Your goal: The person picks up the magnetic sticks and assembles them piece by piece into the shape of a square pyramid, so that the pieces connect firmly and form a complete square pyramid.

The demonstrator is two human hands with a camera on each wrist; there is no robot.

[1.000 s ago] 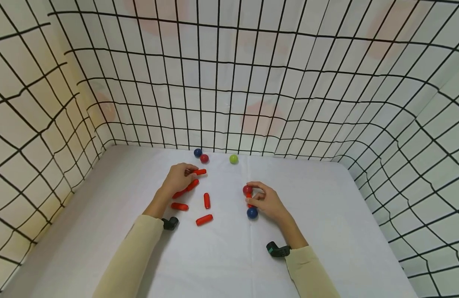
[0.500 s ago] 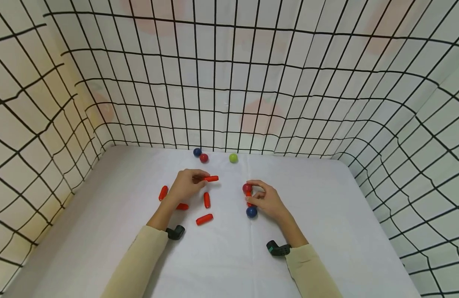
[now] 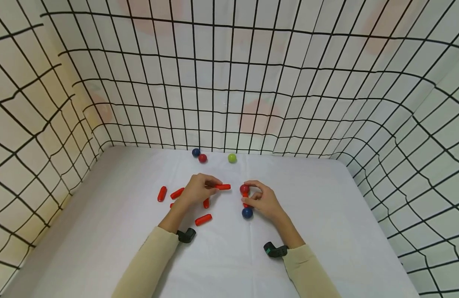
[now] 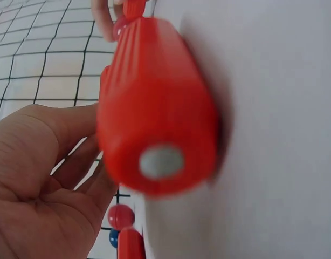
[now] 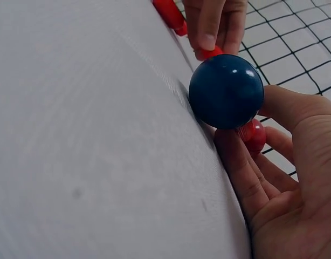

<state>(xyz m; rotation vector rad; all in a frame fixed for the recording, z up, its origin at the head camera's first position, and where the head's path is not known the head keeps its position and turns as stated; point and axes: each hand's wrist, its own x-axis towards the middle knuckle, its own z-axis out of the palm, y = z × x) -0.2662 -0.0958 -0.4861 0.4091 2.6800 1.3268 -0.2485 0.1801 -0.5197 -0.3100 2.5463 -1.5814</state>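
A red rod (image 3: 223, 187) is pinched at 1 end by the fingertips of the left hand (image 3: 198, 191), its free end pointing across a small gap at a red ball (image 3: 245, 189) held by the right hand (image 3: 264, 202). That ball sits on top of a short red stick (image 3: 245, 203), mostly hidden by the fingers, with a blue ball (image 3: 247, 212) at its lower end resting on the white desk (image 3: 326, 231). The right grip is curled around this ball-and-stick piece, thumb and forefinger on the red ball; in the right wrist view the blue ball (image 5: 226, 90) lies against the base of the thumb, touching the cloth. The left grip is clenched on the rod only.

Under and just behind the left hand lie more loose red rods: 1 partly covered by the palm (image 3: 206, 203), 1 just toward the person from the wrist (image 3: 203, 219), 1 slanted to the outer side of the hand (image 3: 177, 193), and 1 farther out (image 3: 162, 193). In the left wrist view a rod (image 4: 157, 135) fills the frame, blurred, lying on the desk beside the palm.

Well beyond both hands, near the far net wall (image 3: 229, 82), sit 3 balls: a dark blue one (image 3: 196, 152) touching a red one (image 3: 202, 158), and a green one (image 3: 232, 157) apart from them. Cream sleeves (image 3: 147, 265) cover both forearms, each with a dark wrist camera (image 3: 275, 250).
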